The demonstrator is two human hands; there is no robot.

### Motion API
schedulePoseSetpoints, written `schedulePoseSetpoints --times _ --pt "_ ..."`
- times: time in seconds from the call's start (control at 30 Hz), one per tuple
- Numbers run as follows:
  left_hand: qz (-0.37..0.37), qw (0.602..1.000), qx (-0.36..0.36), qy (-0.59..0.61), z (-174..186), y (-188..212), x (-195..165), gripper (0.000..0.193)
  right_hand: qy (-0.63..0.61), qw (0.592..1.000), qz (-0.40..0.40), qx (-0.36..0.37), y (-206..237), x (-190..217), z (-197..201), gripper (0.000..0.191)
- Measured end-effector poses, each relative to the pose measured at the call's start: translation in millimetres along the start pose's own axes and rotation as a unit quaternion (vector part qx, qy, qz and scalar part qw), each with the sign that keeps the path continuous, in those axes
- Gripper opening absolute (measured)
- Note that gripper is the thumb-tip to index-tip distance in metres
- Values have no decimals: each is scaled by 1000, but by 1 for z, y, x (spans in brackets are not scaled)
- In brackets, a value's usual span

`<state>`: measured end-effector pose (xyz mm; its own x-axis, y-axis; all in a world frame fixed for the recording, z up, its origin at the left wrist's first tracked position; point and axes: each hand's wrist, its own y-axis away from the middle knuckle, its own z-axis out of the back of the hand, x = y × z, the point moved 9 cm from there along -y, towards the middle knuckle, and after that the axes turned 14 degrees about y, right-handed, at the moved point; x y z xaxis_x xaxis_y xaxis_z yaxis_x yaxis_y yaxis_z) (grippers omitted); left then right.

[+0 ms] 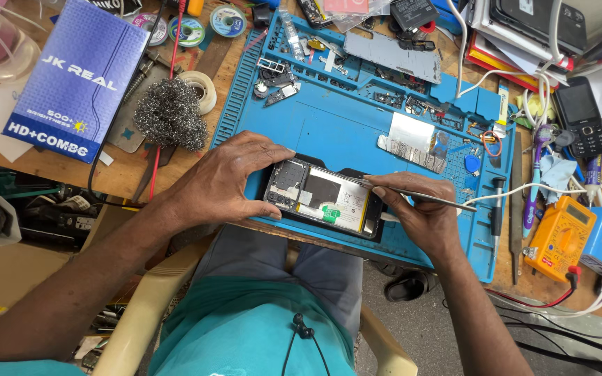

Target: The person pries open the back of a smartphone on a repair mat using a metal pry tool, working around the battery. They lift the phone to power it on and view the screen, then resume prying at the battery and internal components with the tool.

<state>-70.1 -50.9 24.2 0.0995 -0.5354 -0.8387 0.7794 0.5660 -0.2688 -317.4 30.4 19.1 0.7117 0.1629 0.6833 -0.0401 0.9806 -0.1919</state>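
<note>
An opened smartphone (323, 197) with its back cover off lies on the blue repair mat (329, 129) at the near edge of the workbench, showing its battery and a green tab. My left hand (228, 179) grips the phone's left end, fingers over its top corner. My right hand (416, 209) pinches thin metal tweezers (426, 198), with the tips resting on the phone's upper right edge.
Small parts and a grey metal plate (391, 56) sit at the mat's back. A blue box (78, 76), steel wool (170, 113) and tape rolls are left. An orange multimeter (559, 237), a keypad phone (581, 115), screwdrivers and cables crowd the right.
</note>
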Motion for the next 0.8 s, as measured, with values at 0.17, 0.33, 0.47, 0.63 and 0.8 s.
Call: schedulePoseSetpoints --times 0.17,0.33,0.47,0.63,0.8 --pt "-20 1000 -5 -1 3 2 0 91 31 998 39 25 -18 19 -13 20" --pt "-26 1000 -5 1 5 6 3 92 28 998 25 59 -25 21 -20 21" --pt "-30 1000 -5 0 7 5 3 93 27 998 22 57 -26 20 -23 20" --pt "-24 1000 -4 -3 5 10 1 93 3 998 -7 59 -23 15 -25 18" --pt "-26 1000 -6 -1 4 12 -3 92 52 996 24 62 -19 23 -21 17"
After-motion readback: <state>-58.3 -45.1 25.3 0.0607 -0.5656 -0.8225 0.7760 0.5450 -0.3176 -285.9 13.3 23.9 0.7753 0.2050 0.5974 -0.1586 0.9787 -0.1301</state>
